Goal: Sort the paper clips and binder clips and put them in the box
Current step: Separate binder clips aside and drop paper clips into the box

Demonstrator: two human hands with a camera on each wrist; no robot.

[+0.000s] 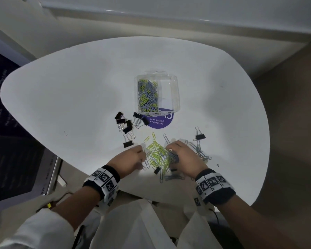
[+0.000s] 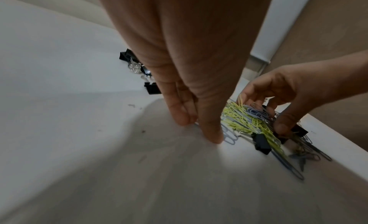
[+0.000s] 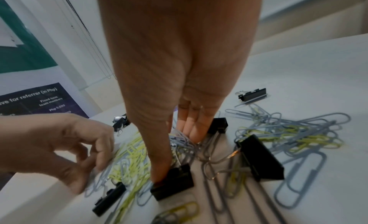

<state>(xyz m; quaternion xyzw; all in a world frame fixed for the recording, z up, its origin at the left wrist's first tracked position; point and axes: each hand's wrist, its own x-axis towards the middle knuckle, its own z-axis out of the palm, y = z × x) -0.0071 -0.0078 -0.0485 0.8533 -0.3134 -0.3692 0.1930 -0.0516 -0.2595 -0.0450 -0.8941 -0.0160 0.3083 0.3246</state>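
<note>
Dozens of light, slippery, tangle-prone paper clips are raked at the near table edge by the straight-fingered left hand and pinched in a bunch by the right hand, best taken pinched, bound for the box.

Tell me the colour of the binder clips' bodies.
Black, clearest in the right wrist view: binder clips.

Left hand blurred in right wrist view; whether fingers pinch paper clips under them, cannot tell. Right hand covers part of pile beneath its fingers; grasp on clips unclear. Binder clip half hidden behind right thumb. Purple sticker partly covered by box, its print cut off.
</note>
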